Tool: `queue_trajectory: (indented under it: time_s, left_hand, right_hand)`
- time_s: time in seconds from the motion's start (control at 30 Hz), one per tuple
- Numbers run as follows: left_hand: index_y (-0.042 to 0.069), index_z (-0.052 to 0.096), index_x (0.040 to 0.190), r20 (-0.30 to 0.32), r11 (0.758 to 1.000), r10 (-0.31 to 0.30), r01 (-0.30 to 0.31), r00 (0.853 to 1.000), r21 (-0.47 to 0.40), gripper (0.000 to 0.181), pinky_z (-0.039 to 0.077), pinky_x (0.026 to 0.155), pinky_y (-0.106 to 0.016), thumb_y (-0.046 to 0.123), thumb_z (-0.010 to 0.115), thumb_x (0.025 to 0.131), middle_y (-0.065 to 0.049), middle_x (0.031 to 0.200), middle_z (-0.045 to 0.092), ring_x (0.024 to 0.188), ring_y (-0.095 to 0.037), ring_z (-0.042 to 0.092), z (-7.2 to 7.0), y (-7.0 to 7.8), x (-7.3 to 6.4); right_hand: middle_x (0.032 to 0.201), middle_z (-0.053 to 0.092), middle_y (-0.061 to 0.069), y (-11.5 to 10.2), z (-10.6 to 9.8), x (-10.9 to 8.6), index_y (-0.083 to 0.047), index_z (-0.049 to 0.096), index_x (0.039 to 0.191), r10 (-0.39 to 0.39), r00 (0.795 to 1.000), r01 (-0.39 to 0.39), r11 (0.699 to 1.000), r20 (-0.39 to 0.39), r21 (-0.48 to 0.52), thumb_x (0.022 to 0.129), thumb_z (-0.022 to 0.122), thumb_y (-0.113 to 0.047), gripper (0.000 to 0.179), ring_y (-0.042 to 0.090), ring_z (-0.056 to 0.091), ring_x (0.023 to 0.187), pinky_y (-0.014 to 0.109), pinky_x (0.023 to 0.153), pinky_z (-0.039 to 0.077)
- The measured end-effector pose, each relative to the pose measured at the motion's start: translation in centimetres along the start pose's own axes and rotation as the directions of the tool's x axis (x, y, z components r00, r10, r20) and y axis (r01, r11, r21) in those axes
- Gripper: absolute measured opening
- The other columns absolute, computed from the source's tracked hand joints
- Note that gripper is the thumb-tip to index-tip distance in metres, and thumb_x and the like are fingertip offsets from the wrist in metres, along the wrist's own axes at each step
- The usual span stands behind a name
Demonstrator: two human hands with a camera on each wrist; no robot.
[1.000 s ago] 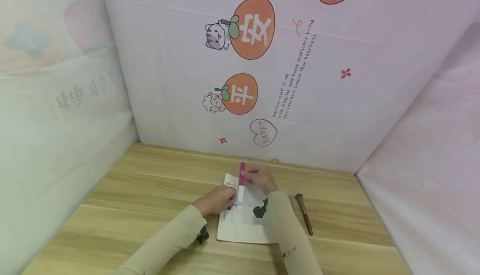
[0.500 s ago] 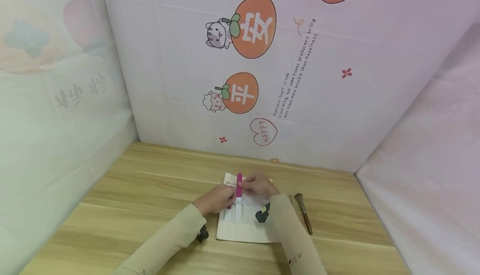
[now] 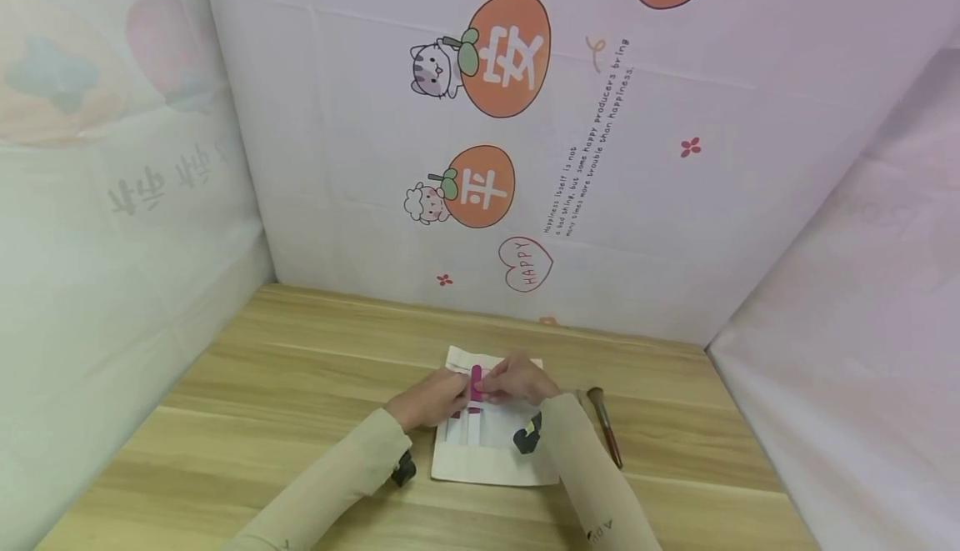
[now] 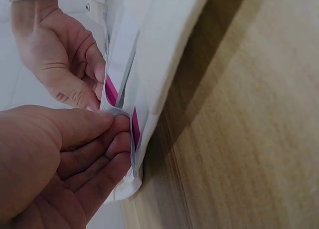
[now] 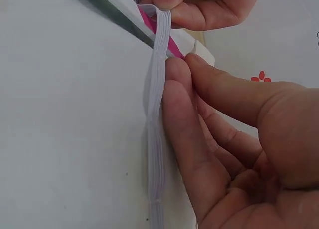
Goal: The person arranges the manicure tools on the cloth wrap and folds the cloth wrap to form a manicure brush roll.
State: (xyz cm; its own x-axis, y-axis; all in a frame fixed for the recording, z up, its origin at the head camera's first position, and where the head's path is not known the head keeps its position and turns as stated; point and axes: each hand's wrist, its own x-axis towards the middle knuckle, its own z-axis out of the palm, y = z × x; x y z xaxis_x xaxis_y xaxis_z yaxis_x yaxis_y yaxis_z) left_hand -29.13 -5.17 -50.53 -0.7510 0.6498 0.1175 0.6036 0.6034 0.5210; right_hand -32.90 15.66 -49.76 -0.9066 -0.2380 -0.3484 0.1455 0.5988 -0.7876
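A cream fabric case [image 3: 495, 466] lies unfolded on the table, with a white elastic band [image 5: 156, 119] across its inside. My left hand [image 3: 433, 398] pinches a stretch of this band between thumb and fingers, lifting it into a loop. My right hand [image 3: 521, 378] pinches the magenta end of a flat magenta-and-white stick [image 3: 476, 382], shaped like a nail file. The stick passes under the band, its white part lying on the case below. Beside it, a second magenta piece [image 4: 136, 127] sits behind the band, partly hidden by my left fingers.
A makeup brush [image 3: 606, 430] with a dark red handle lies on the wooden table [image 3: 300, 368] right of the case. Printed white cloth walls [image 3: 360, 159] enclose the table at the back and both sides.
My right hand has moved the stick toward me, sliding it down under the elastic band until its magenta part reaches the band. My left hand has stayed at the band.
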Motion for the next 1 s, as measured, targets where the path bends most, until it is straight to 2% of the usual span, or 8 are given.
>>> queue_trajectory:
  time_s: [0.2,0.3,0.53,0.7,1.0]
  left_hand:
    - [0.003,0.064,0.088,0.003,1.0,-0.017,0.017,1.0,-0.003,0.017,0.045,0.059,-0.02,0.001,0.061,0.104,0.001,0.07,0.057,0.061,-0.005,0.049,0.0,-0.1,-0.1]
    - [0.004,0.066,0.088,0.005,1.0,-0.022,0.022,1.0,0.002,0.016,0.046,0.06,-0.02,0.002,0.061,0.104,0.002,0.071,0.058,0.062,-0.005,0.05,0.1,-0.1,0.0]
    - [0.005,0.064,0.086,-0.013,1.0,-0.005,0.005,1.0,0.021,0.018,0.045,0.06,-0.02,0.002,0.061,0.104,0.004,0.07,0.056,0.062,-0.004,0.048,0.1,0.0,0.0]
    - [0.005,0.061,0.084,-0.014,1.0,-0.001,0.001,1.0,0.019,0.02,0.043,0.059,-0.02,0.002,0.06,0.104,0.003,0.069,0.054,0.061,-0.005,0.047,0.1,0.2,-0.1]
    - [0.005,0.064,0.088,-0.004,1.0,-0.026,0.026,1.0,0.008,0.017,0.045,0.06,-0.019,0.004,0.06,0.105,0.004,0.071,0.055,0.062,-0.005,0.049,0.3,-0.1,0.1]
  right_hand:
    - [0.079,0.08,0.006,-0.4,0.0,-0.3,-0.004,0.08,0.093,0.004,1.0,-0.003,1.0,0.028,-0.017,0.092,0.083,-0.017,0.013,0.009,0.072,0.066,0.019,0.064,0.057]
    - [0.08,0.08,0.007,-0.6,-0.1,-0.3,-0.004,0.081,0.09,0.005,0.999,-0.004,0.999,0.032,-0.039,0.091,0.084,-0.018,0.014,0.01,0.073,0.067,0.02,0.067,0.055]
    - [0.077,0.08,0.006,-1.3,-0.5,0.6,-0.008,0.082,0.086,0.029,0.997,-0.038,0.992,-0.071,-0.12,0.085,0.089,-0.026,0.019,0.015,0.076,0.071,0.029,0.078,0.052]
    - [0.076,0.08,0.006,-1.3,-0.5,1.1,-0.006,0.081,0.087,0.047,0.992,-0.06,0.992,-0.117,-0.111,0.085,0.089,-0.022,0.018,0.015,0.075,0.069,0.028,0.074,0.053]
    - [0.078,0.08,0.01,-1.5,0.0,1.3,-0.002,0.08,0.089,0.046,0.992,-0.05,0.998,-0.119,-0.03,0.085,0.086,-0.012,0.012,0.014,0.075,0.066,0.025,0.065,0.058]
